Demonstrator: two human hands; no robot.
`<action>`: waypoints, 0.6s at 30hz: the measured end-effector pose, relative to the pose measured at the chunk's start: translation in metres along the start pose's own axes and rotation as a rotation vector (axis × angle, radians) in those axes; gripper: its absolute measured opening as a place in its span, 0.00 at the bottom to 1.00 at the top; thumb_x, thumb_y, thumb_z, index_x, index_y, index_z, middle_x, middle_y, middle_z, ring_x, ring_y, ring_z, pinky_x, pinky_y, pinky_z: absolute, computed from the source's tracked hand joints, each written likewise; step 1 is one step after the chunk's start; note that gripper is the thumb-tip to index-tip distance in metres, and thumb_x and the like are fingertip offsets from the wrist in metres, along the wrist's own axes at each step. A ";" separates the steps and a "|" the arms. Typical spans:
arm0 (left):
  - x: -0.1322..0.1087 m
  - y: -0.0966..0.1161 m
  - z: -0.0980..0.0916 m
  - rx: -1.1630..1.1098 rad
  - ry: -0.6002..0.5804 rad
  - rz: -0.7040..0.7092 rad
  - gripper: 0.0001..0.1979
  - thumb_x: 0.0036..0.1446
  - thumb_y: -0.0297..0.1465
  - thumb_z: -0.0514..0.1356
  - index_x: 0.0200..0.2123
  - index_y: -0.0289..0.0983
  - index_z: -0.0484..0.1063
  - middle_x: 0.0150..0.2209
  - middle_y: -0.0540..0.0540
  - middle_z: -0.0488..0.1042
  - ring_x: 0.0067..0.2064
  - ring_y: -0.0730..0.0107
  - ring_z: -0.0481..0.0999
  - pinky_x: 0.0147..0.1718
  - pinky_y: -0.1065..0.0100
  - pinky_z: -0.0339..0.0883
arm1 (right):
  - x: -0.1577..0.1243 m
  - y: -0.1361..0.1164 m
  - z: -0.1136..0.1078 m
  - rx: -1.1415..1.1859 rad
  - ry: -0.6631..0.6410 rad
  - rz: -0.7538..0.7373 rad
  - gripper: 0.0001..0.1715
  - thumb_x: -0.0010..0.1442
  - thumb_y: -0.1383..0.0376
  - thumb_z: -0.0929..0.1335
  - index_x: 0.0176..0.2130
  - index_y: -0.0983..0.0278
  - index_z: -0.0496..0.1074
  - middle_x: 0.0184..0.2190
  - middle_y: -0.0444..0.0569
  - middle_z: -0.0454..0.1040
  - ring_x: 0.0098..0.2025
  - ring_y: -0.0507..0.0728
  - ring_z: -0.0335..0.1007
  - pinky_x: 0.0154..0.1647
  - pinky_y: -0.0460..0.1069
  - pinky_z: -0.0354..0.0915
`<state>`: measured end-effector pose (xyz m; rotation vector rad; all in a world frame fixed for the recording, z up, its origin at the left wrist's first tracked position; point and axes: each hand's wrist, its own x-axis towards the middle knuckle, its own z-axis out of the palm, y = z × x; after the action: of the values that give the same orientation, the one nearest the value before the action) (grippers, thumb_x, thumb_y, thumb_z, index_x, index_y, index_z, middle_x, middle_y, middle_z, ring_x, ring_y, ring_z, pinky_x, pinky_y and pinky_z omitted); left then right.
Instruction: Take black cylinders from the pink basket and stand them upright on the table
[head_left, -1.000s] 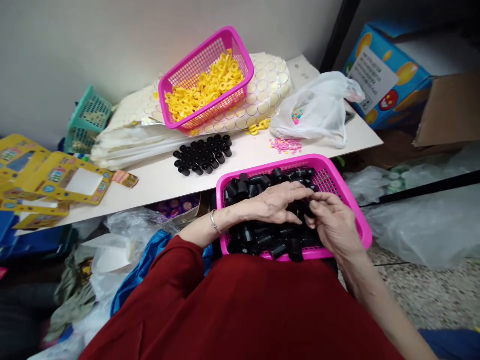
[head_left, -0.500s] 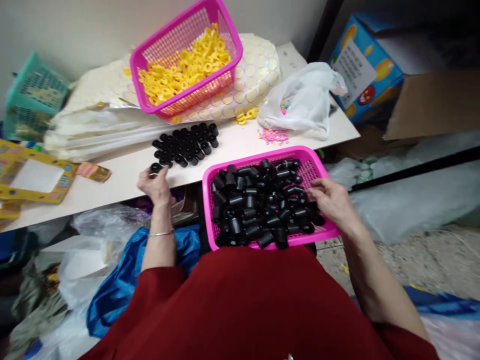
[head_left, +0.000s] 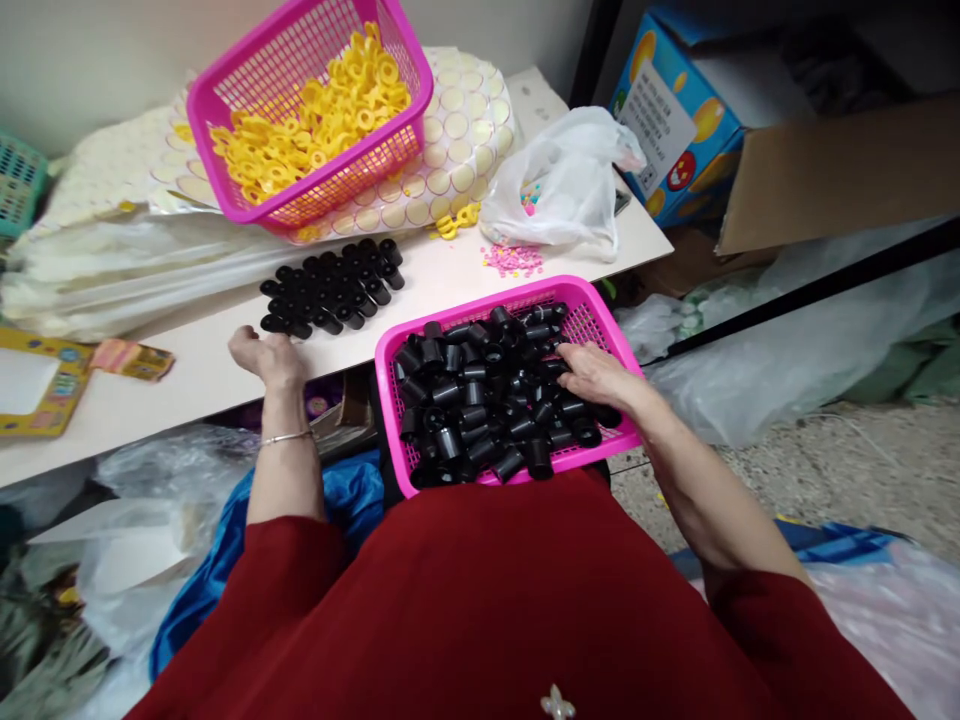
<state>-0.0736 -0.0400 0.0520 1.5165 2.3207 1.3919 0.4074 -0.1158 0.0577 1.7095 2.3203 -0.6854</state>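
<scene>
Two pink mesh plastic baskets: the near one (head_left: 388, 400) holds black plastic cylinders (head_left: 474, 417), axes every way, too heaped to count; the far-left one (head_left: 345, 172) yellow plastic rings (head_left: 330, 118). Left, on the white tabletop (head_left: 202, 375), many black cylinders (head_left: 330, 290) stand upright. The left hand (head_left: 268, 357) curls beside them; the right hand (head_left: 600, 377) dips into the heap, some fingertips hidden; I cannot tell whether either grips.

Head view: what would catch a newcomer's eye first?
Probably the near pink basket of black parts, right hand among them. Then the far pink basket of yellow pieces, on sheets at the back. Third, the tight block of black pieces on the white table, by the left hand.
</scene>
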 end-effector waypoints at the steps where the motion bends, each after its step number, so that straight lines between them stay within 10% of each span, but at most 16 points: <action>1: -0.005 0.008 0.001 0.029 0.091 -0.038 0.18 0.38 0.22 0.57 0.27 0.41 0.49 0.29 0.54 0.57 0.34 0.74 0.55 0.41 0.60 0.63 | 0.001 0.000 0.000 -0.011 -0.024 -0.005 0.15 0.59 0.67 0.64 0.47 0.66 0.71 0.44 0.59 0.77 0.47 0.65 0.69 0.44 0.53 0.63; 5: -0.039 0.071 0.013 0.053 0.190 0.089 0.18 0.39 0.19 0.59 0.37 0.35 0.66 0.44 0.43 0.68 0.43 0.64 0.66 0.46 0.60 0.64 | 0.004 -0.001 0.002 0.002 -0.078 -0.007 0.20 0.57 0.71 0.63 0.49 0.67 0.73 0.46 0.61 0.76 0.49 0.66 0.70 0.46 0.55 0.64; 13: -0.131 0.217 0.055 0.000 -1.218 1.183 0.09 0.56 0.23 0.55 0.35 0.37 0.75 0.38 0.45 0.76 0.42 0.65 0.71 0.44 0.64 0.63 | 0.008 -0.001 0.000 0.047 -0.113 0.004 0.23 0.55 0.73 0.64 0.50 0.66 0.74 0.40 0.59 0.78 0.43 0.65 0.74 0.41 0.53 0.66; 18: -0.163 0.249 0.091 0.311 -1.577 1.502 0.20 0.53 0.19 0.54 0.47 0.34 0.78 0.45 0.39 0.78 0.42 0.62 0.72 0.39 0.64 0.63 | -0.008 0.006 0.000 0.283 0.088 0.019 0.19 0.53 0.70 0.66 0.46 0.66 0.74 0.44 0.59 0.78 0.50 0.66 0.73 0.50 0.57 0.67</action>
<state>0.2317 -0.0730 0.1033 2.7717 0.2463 -0.5472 0.4154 -0.1208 0.0595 1.9098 2.3538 -0.9956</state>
